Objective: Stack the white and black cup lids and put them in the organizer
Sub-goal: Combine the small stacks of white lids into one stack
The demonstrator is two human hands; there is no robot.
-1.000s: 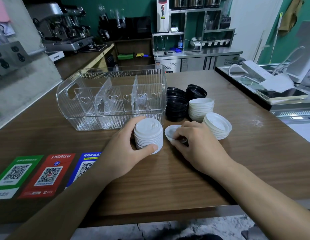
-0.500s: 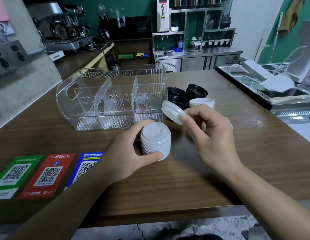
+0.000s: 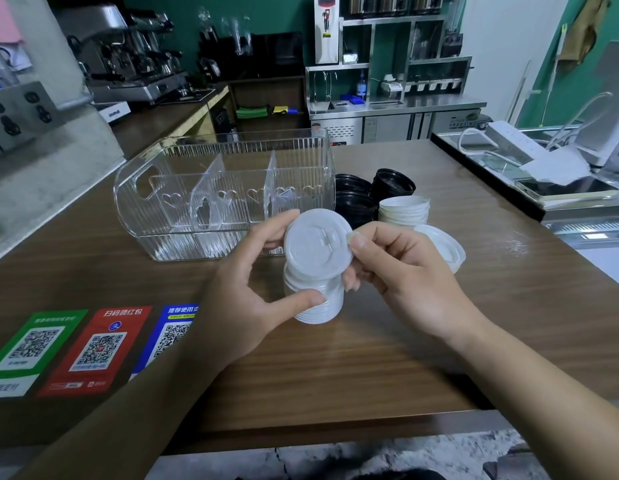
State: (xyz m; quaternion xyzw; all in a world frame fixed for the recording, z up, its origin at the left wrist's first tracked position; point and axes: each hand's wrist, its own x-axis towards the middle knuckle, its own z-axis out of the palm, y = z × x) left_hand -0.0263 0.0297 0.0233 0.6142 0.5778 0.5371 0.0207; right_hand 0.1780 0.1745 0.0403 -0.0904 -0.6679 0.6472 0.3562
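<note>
My left hand grips a stack of white lids standing on the wooden counter, thumb across its front. A single white lid lies tilted on top of that stack, pinched at its right rim by my right hand. Behind them stands the clear ribbed organizer with two dividers and nothing in its compartments. To its right are stacks of black lids, another white lid stack, and a leaning white lid pile partly hidden by my right hand.
Three QR code stickers lie on the counter at the left front. A raised ledge with a phone, papers and cables runs along the right. A coffee machine and steel shelving stand far behind.
My right hand lifted a single white lid off the counter, carried it left and brought it down onto the stack held by my left hand.
</note>
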